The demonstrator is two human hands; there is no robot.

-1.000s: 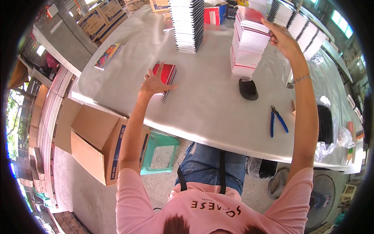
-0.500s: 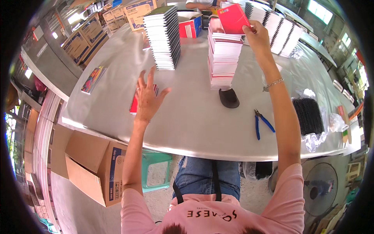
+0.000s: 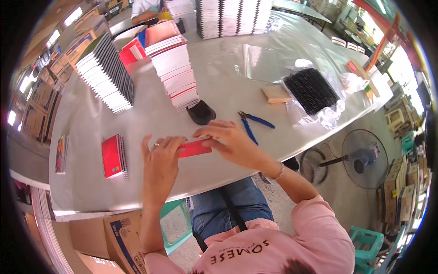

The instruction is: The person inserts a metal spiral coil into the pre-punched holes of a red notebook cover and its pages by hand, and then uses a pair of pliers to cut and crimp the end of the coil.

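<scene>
Red book (image 3: 195, 148) being held over grey table (image 3: 150, 118), pinched at both ends: left hand (image 3: 159, 166) and right hand (image 3: 230, 144) fingers curling round it. Lying nearby: blue pliers (image 3: 253, 123).

red booklet (image 3: 195, 148): ends hidden under both hands | far person (image 3: 145, 6): cut off by top edge

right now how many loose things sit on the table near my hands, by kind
red notebooks: 2, one held in both hands, one lying at the left
blue pliers: 1
black holder: 1
wooden block: 1
total: 5
</scene>
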